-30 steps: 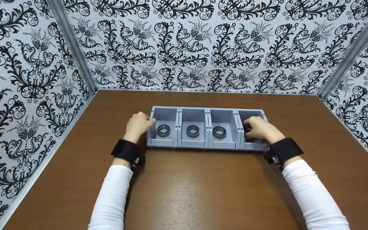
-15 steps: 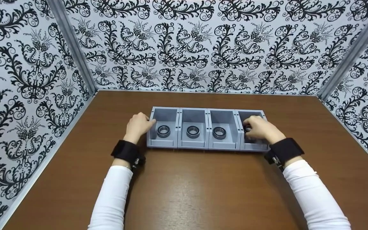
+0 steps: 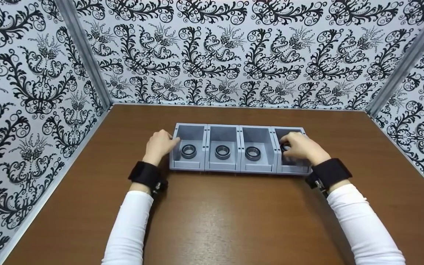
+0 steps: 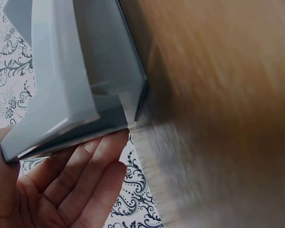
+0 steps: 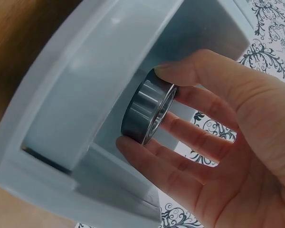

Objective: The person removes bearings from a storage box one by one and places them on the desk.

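Four-sided grey bins stand joined in a row, the leftmost bin (image 3: 190, 165) beside my left hand (image 3: 159, 144). That hand grips its outer side wall, thumb over the top edge and fingers along the outside, as the left wrist view shows. My right hand (image 3: 302, 147) reaches into the rightmost bin (image 3: 293, 169). Between thumb and fingertips it pinches a bearing (image 5: 143, 108), a dark steel ring tilted on edge within the bin. In the head view the hand partly covers this bearing. Each of the other bins has one bearing lying flat.
The flat bearings are the left bearing (image 3: 188, 157), the middle bearing (image 3: 222, 157) and the right bearing (image 3: 253, 158). Beneath the bins is a brown wooden table (image 3: 212, 217). Patterned wall panels (image 3: 219, 55) with grey metal posts (image 3: 83, 51) enclose its back and sides.
My right hand has risen very slightly at the rightmost bin, still holding the bearing. My left hand keeps its grip on the leftmost bin, and the other bearings have stayed put.
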Available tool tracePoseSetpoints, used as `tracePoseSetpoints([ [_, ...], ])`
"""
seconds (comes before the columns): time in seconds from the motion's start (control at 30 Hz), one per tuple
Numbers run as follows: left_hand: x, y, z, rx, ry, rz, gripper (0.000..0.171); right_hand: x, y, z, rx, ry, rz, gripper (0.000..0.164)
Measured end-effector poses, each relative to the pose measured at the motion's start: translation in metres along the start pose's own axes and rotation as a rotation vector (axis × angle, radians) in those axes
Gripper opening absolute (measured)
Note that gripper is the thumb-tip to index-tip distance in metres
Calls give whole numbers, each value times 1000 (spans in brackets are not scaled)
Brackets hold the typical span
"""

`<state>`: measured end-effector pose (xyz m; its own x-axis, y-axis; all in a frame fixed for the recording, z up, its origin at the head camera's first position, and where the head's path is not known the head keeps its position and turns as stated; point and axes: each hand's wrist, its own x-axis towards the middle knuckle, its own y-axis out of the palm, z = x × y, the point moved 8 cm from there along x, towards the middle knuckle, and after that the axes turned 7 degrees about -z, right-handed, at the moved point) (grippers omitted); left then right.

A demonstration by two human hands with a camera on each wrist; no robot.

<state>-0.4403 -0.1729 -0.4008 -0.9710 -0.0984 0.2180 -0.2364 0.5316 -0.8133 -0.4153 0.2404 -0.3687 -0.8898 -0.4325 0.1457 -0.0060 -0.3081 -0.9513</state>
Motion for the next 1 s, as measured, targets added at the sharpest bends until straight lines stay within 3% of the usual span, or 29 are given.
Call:
tracePoseSetpoints([
  [1.0, 0, 1, -1, 10, 2, 3, 43, -3, -15, 2, -38, 50, -22, 42],
])
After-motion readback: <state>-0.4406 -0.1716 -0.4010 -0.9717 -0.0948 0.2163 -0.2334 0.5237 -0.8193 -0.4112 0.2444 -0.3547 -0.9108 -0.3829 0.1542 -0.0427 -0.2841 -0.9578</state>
